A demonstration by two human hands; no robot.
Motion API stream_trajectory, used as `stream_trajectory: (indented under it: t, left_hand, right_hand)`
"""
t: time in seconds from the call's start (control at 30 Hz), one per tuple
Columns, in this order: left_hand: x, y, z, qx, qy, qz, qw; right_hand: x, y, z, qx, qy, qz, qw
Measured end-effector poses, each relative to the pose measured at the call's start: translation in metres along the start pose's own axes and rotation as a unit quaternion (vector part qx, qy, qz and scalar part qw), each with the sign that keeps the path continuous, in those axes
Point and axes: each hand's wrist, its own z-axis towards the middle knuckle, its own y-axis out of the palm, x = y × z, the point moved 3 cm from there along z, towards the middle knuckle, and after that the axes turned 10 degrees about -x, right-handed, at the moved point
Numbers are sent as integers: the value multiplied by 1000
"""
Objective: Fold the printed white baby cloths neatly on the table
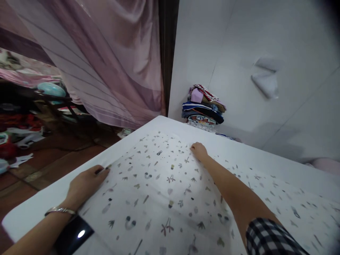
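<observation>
A white fabric sheet (170,180) with a small print of plants and rainbows lies over the white table (39,209). My left hand (89,182), with a metal bracelet at its wrist, is closed on the sheet's left edge, thumb and fingertips pinched together. Farther off, my right hand (199,151) is closed on the sheet near its far right part, the arm stretched across the cloth. Between the hands the fabric looks raised and slightly slack. A dark glossy flat thing (74,233) with a bright reflection shows below my left wrist, partly under the sheet.
Folded clothes (203,106) are stacked against the white wall (239,42) behind the table. A pink curtain (119,63) hangs at the back left. Beyond the table's left edge, cluttered items and a blue rounded object (51,89) stand over a tiled floor (53,159).
</observation>
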Motion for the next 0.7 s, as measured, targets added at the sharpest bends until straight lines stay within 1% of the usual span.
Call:
stream_trajectory:
  t: [0.23,0.33,0.4,0.5,0.7]
  left_hand:
    - [0,-1,0,0,-9,13,1000]
    - [-1,0,2,-3,-7,8,1000]
    - [-2,1,4,0,-5,7,1000]
    - [-3,3,6,4,-2,0,1000]
    - [-2,2,4,0,-7,-2,1000]
  right_hand:
    - [-3,1,11,-25,42,18,999]
    - [-5,0,13,1,40,18,999]
    - [-4,-1,14,20,52,20,998]
    - [-1,0,17,22,68,22,997]
    - [-3,1,21,17,36,16,999]
